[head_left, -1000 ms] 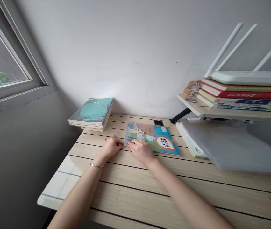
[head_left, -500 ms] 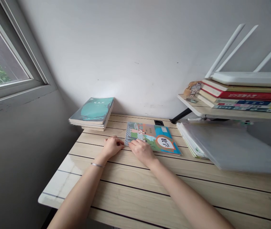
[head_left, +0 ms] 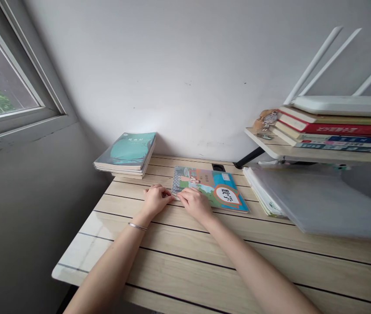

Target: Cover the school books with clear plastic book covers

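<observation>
A textbook (head_left: 209,185) with a colourful illustrated cover lies flat on the desk, turned sideways, and it looks wrapped in a clear cover. At its near left corner, my left hand (head_left: 158,199) is closed, thumb and index finger pinched together on the corner. My right hand (head_left: 195,202) lies over the near edge, its bent fingers together and gripping that edge close to the same corner. The two hands' fingertips are almost touching. My right hand hides part of the cover's near side, and its thumb is only partly visible.
A stack of teal-covered books (head_left: 133,150) stands at the desk's back left. On the right, a raised shelf (head_left: 270,146) bears stacked books (head_left: 335,128) and a white router (head_left: 345,104). Beneath it lie papers and a translucent folder (head_left: 332,205). A wall (head_left: 185,78) borders the back.
My left hand has shifted slightly right, its fingertips now on the textbook's corner. My right hand has barely moved, its fingers drawn a little closer to the edge. The textbook stays in place.
</observation>
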